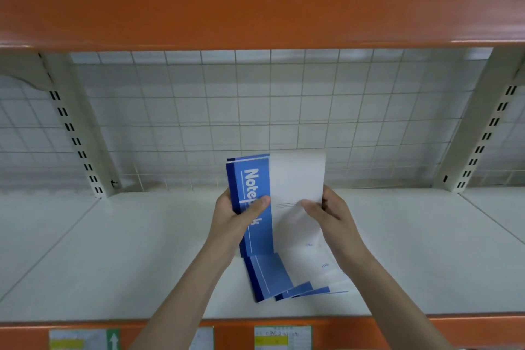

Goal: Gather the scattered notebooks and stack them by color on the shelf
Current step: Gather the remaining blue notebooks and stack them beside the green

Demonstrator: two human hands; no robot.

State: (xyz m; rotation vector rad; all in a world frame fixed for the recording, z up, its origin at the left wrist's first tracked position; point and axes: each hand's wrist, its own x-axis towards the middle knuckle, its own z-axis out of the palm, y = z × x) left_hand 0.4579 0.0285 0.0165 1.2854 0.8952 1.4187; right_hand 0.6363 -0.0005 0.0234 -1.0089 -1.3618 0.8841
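Along the bottom edge of the frame runs the orange front rail (pixel 468 327) of the shelf, carrying paper price labels (pixel 282 337) at lower centre. Just above it, on the white shelf board (pixel 113 250), a fanned pile of blue notebooks (pixel 272 278) lies slightly right of centre. Over that pile, both hands hold up a small bundle of blue-and-white notebooks (pixel 295 179), the front cover reading "Notebook". The left hand (pixel 235 216) grips the blue spine side, thumb across the cover; the right hand (pixel 329 213) pinches the white edge. Behind, across the middle of the frame, stands a white wire grid back panel (pixel 199 111), and the orange upper beam (pixel 255 11) crosses the top.
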